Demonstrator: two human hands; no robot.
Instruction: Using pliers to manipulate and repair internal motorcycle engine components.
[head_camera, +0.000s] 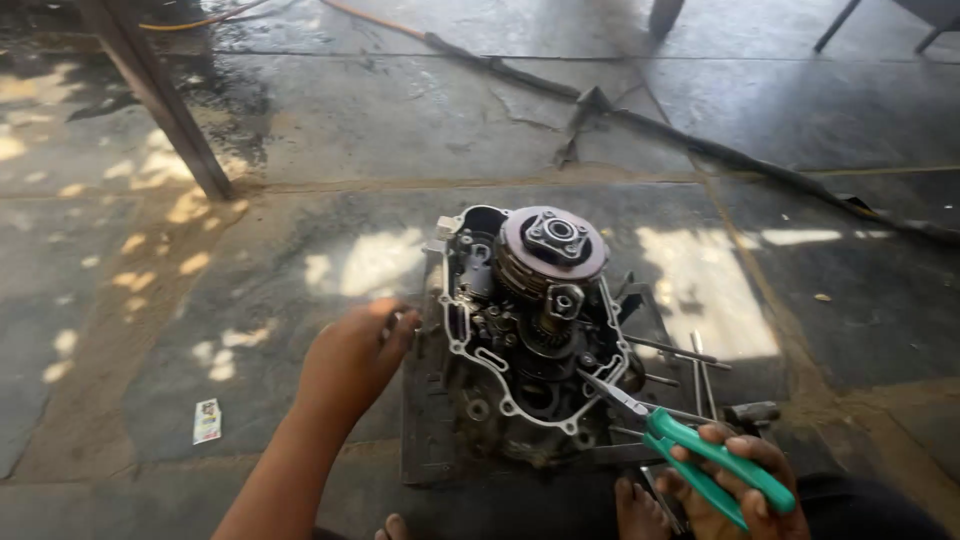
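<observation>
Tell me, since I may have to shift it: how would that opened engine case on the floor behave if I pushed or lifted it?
The engine case looks like solid cast metal packed with gears and a clutch, so it is probably heavy and rigid. It appears oily, so likely slippery. The left hand steadies its side while the right hand works green-handled pliers, suggesting it could tip.

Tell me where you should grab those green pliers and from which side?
Probably by the two green handles, from the near end, as the right hand does now. The pliers lie slanted, thin metal nose poking into the open engine case, so only the padded handles stick out free. The left hand rests against the case's left edge.
</observation>
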